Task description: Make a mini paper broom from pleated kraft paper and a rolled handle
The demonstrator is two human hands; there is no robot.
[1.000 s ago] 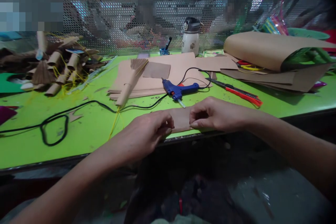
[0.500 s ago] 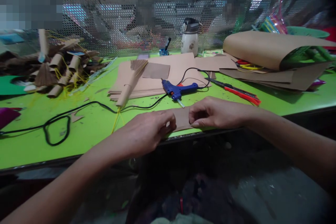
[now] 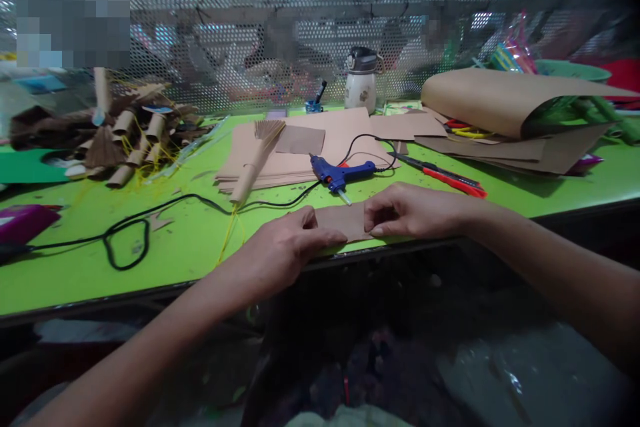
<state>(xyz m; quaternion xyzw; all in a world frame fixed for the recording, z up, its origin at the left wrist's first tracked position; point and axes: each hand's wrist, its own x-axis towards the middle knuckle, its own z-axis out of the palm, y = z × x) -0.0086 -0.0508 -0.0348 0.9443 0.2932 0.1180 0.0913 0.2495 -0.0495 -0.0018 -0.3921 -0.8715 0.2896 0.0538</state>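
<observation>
A small strip of brown paper (image 3: 341,221) lies at the table's near edge, between my two hands. My left hand (image 3: 285,247) grips its left end, the thumb stretched along the near edge and the index finger bent on top. At the right end, my right hand (image 3: 407,213) pinches the paper between curled fingers and thumb. Just beyond the strip rests a blue glue gun (image 3: 345,171), its glue stick pointing towards me. Behind and left of it, a rolled paper tube with a pleated fan top (image 3: 257,163) lies on a stack of brown sheets (image 3: 350,123).
A red utility knife (image 3: 453,182) lies right of the glue gun. The black cord (image 3: 170,199) loops across the green table (image 3: 185,247). Finished-looking paper rolls (image 3: 135,137) pile up at left. A bottle (image 3: 360,83) and a large folded brown sheet (image 3: 475,90) stand farther back.
My left hand has opened its curl somewhat: the thumb now reaches right along the strip's near edge, and more paper shows. My right hand keeps its pinch. The view has shifted slightly.
</observation>
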